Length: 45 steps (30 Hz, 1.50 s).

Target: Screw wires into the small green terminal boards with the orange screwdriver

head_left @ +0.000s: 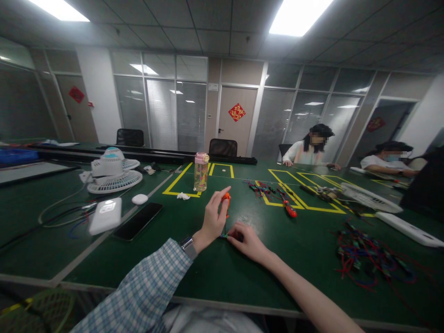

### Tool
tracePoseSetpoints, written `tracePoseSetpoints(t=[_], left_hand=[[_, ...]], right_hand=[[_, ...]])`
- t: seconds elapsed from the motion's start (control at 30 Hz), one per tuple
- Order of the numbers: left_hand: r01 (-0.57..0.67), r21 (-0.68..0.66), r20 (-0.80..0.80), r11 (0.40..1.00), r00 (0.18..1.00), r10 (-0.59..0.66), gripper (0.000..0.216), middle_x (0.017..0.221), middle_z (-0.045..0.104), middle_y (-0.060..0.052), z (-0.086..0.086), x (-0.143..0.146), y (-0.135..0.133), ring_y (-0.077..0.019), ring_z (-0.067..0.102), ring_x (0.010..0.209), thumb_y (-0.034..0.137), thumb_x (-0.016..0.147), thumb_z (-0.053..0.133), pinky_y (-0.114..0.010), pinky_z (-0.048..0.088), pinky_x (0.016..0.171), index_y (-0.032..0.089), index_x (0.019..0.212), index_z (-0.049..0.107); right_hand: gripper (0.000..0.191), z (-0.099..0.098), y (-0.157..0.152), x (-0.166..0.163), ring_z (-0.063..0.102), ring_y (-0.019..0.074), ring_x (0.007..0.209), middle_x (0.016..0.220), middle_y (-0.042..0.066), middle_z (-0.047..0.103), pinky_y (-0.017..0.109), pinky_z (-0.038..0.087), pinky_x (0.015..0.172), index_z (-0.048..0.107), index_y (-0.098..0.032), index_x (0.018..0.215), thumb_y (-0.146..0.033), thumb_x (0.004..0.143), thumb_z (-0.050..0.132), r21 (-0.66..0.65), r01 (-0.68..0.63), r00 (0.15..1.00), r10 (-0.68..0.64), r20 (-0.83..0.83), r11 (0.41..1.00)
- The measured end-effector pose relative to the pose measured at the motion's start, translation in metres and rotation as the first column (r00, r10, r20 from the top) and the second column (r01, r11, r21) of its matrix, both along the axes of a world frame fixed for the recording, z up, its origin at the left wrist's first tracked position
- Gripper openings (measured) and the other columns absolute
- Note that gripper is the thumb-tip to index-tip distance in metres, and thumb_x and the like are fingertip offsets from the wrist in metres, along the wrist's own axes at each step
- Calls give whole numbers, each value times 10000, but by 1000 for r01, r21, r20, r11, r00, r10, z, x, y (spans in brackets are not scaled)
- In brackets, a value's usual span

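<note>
screwdriver (227, 198) is clamped in left grip (214, 215), right grip (249, 241) pinches small green piece (224, 236), both well inside table edge (90, 287).

A hand could pass between the right hand (248, 240) and the large wire bundle (364, 256) near the desk's (312, 247) near edge. Deeper in, the red-handled tool (290, 211) and small wire pile (262, 188) obstruct. Leftward, phone (138, 222), power bank (106, 216) and fan (107, 164) crowd the way; the bottle (200, 173) stands upright between the left hand (215, 215) and the far edge.
</note>
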<state>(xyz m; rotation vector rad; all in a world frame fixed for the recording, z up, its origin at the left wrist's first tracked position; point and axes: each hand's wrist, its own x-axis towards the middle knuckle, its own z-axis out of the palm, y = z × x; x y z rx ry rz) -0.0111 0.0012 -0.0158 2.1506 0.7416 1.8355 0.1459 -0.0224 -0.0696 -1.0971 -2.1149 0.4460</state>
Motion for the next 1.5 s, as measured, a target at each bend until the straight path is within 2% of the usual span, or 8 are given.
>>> tracePoseSetpoints(t=[0.13,0.33,0.57,0.77,1.0,1.27,1.37,1.5], left_hand=[[-42,39,-19,998,999,43,262,973,569,-47,1,0,0,-153,546,903,214,949,436,-282,447,829,201,1180,558],[0,12,-4,1000,1000,0,307,1084,588,-73,4,1,-2,-158,558,1007,181,973,345,-293,446,893,194,1213,537],[-104,63,18,993,995,103,238,972,558,-49,3,0,1,-159,554,921,237,918,513,-285,463,835,198,1142,585],[-4,26,19,1000,1000,3,332,1075,585,-76,2,0,1,-160,560,995,193,977,336,-307,453,888,203,1261,508],[-161,89,31,983,987,159,249,915,482,-26,-1,0,2,-145,521,855,285,899,556,-282,465,802,226,1136,599],[49,-13,35,999,998,-48,383,1193,567,-91,1,-2,0,-169,570,1009,205,973,294,-333,469,903,206,1299,494],[53,-23,67,998,996,-51,326,1144,611,-89,2,-2,1,-167,595,962,227,963,367,-311,502,831,195,1236,542],[-73,66,53,995,996,70,225,958,594,-41,3,-1,1,-152,575,868,258,878,580,-292,487,800,213,1094,626]], right_hand=[[67,2,-1,-1,500,118,622,703,-4,533,220,382,571,610,-151,729,-91,757,601,-3,10,1000,-10,6,1000],[71,6,-3,-2,500,121,622,696,-3,531,227,385,579,610,-148,717,-92,760,607,-14,26,1000,-25,16,1000],[75,4,-2,-2,501,120,625,704,-4,536,225,387,581,620,-150,735,-79,752,605,-20,34,999,-34,28,999],[72,3,-1,-2,498,122,625,709,-2,530,225,381,581,617,-147,742,-76,750,612,-22,21,1000,-21,9,1000],[85,3,-1,-1,503,120,629,720,-1,540,223,385,581,604,-147,735,-64,750,606,-30,28,1000,-28,7,999],[82,4,-2,-1,492,118,623,705,-6,527,223,380,575,607,-149,735,-70,757,608,-22,19,1000,-19,14,1000],[81,6,-3,-2,489,118,623,704,-6,529,223,382,574,611,-152,734,-73,756,607,-26,26,1000,-25,16,999],[79,6,-3,-2,494,119,627,708,-5,536,223,384,576,619,-153,742,-76,754,605,-17,30,999,-29,20,999]])
